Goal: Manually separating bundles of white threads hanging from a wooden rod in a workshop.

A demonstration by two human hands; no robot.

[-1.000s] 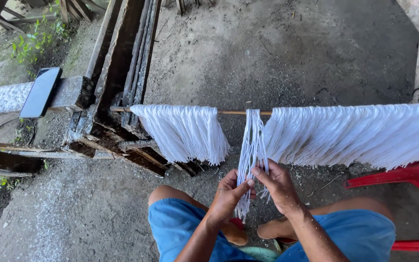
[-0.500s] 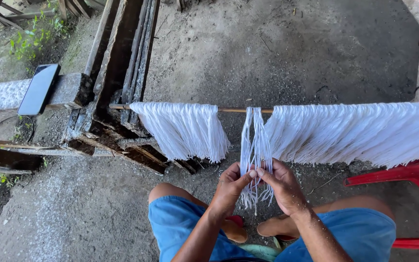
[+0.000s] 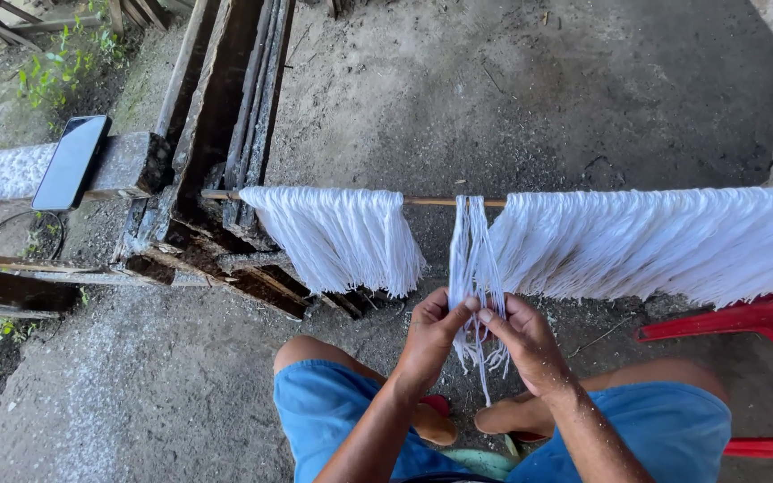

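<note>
Left hand (image 3: 431, 335) and right hand (image 3: 522, 344) both pinched shut on the narrow white string bundle (image 3: 473, 259), fingertips meeting; the strands' lower ends partly hidden behind the hands. Bundle hangs from the thin wooden rod (image 3: 427, 200), in the gap between left white fringe (image 3: 337, 237) and right fringe (image 3: 664, 241), which is cut off at the frame edge. Beyond the rod's left end, dark phone (image 3: 72, 161) lies on a beam (image 3: 127, 165).

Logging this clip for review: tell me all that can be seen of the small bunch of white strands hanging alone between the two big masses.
The small bunch of white strands looks like thin cotton yarn or string, looped over a thin wooden rod and hanging straight down. It sits apart in the gap between the left mass and the wider right mass. The left hand and right hand pinch it about midway; loose uneven ends dangle below the fingers.
</note>
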